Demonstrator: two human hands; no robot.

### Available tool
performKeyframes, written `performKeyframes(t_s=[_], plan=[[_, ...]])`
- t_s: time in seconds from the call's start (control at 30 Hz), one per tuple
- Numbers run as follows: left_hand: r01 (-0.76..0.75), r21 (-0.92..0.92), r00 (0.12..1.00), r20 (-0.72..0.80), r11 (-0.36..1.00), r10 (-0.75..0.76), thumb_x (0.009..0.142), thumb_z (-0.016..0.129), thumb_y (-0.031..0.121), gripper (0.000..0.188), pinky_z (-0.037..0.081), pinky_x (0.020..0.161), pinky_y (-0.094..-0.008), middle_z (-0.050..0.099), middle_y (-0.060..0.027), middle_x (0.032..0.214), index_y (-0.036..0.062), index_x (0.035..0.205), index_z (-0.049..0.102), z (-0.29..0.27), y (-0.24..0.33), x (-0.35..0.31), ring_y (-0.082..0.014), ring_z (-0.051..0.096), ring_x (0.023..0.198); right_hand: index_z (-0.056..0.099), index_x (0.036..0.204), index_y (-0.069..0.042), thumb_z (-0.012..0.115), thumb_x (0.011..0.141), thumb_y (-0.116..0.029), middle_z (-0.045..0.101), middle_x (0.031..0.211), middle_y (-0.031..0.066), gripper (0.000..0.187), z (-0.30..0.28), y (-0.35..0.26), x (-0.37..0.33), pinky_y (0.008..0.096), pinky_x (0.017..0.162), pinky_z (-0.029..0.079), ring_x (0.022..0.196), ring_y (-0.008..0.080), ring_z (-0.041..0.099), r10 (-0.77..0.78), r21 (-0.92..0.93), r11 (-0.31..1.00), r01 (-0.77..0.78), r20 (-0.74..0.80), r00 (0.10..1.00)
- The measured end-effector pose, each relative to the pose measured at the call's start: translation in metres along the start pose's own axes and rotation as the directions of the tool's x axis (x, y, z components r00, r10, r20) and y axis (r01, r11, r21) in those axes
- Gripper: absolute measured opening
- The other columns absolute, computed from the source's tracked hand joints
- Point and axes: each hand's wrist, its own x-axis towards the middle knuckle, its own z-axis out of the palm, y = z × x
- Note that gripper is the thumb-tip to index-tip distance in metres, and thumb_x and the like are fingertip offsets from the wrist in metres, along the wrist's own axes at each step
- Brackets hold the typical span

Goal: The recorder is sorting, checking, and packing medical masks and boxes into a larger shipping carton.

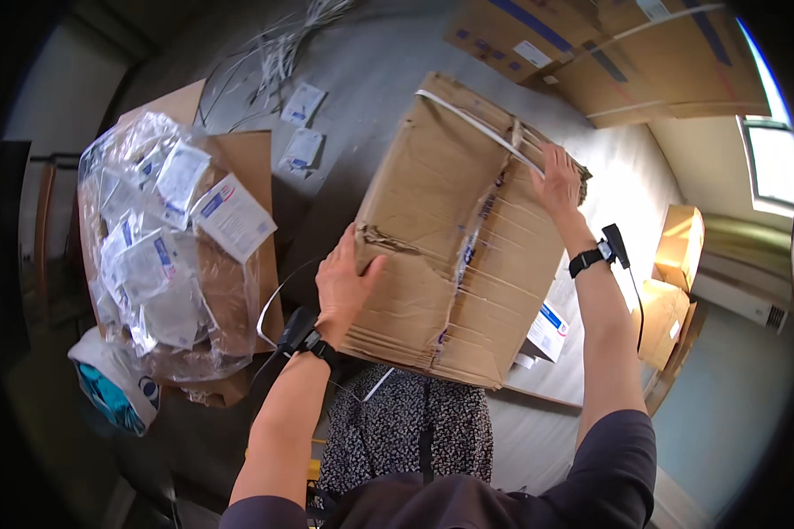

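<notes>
A large worn cardboard box point(415, 198) is right in front of me, turned at a slant. A torn strip of printed tape runs along its top, and a white strap point(468, 119) crosses its far end. My left hand point(346, 286) grips its left edge near a ragged dent, thumb lying over the top. At the far right edge, my right hand point(558, 183) has its fingers over the battered corner. The fingers' undersides are hidden on both hands. Under the box's right side a white-and-blue packet point(549, 331) peeks out.
To the left stands an open carton point(256, 185) lined with clear plastic and full of white packets point(163, 264). Two packets point(303, 104) and a tangle of white straps point(282, 48) lie beyond. Big cartons point(662, 66) stand far right, smaller boxes point(666, 322) nearer. A white-and-teal bag point(115, 383) sits lower left.
</notes>
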Motion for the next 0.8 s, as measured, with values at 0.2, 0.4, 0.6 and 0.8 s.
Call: performKeyframes(t_s=[0.2, 0.4, 0.6, 0.8], plan=[[-0.021, 0.038, 0.999, 0.051, 0.999, 0.019, 0.085, 0.071, 0.038, 0.074, 0.050, 0.087, -0.0441, 0.064, -0.0187, 0.116, 0.0066, 0.143, 0.040, 0.005, 0.007, 0.000, -0.0381, 0.061, 0.104, 0.042, 0.140, -0.006, 0.075, 0.078, -0.021, 0.050, 0.138, 0.0151, 0.072, -0.008, 0.049, -0.096, 0.0459, 0.097, 0.045, 0.121, 0.0355, 0.053, 0.317, -0.071, 0.944, -0.321, -0.062, 0.946], [0.002, 0.106, 0.998, 0.069, 0.994, -0.009, 0.085, 0.071, 0.039, 0.073, 0.052, 0.083, -0.0459, 0.065, -0.0204, 0.116, 0.0101, 0.144, 0.039, 0.006, 0.009, -0.003, -0.0401, 0.064, 0.100, 0.036, 0.142, 0.000, 0.062, 0.090, -0.011, 0.054, 0.132, 0.0234, 0.059, 0.013, 0.069, -0.121, 0.0437, 0.081, 0.056, 0.100, 0.0404, 0.064, 0.387, 0.055, 0.922, -0.384, -0.069, 0.920], [0.009, 0.161, 0.997, 0.074, 0.987, -0.021, 0.086, 0.071, 0.040, 0.073, 0.052, 0.084, -0.0459, 0.065, -0.0219, 0.116, 0.0089, 0.144, 0.038, 0.005, 0.007, -0.005, -0.0410, 0.064, 0.101, 0.045, 0.128, 0.001, 0.062, 0.089, -0.009, 0.062, 0.113, 0.0211, 0.043, 0.014, 0.092, -0.097, 0.0420, 0.071, 0.057, 0.085, 0.0375, 0.068, 0.349, 0.018, 0.937, -0.349, -0.005, 0.937], [0.010, 0.187, 0.997, 0.072, 0.982, -0.024, 0.087, 0.070, 0.042, 0.074, 0.052, 0.085, -0.0464, 0.064, -0.0241, 0.117, 0.0060, 0.143, 0.039, 0.009, 0.006, -0.005, -0.0427, 0.063, 0.103, 0.048, 0.105, -0.004, 0.060, 0.089, -0.006, 0.065, 0.104, 0.0166, 0.020, 0.017, 0.118, -0.074, 0.0418, 0.069, 0.056, 0.082, 0.0353, 0.068, 0.285, -0.098, 0.958, -0.270, 0.195, 0.939]])
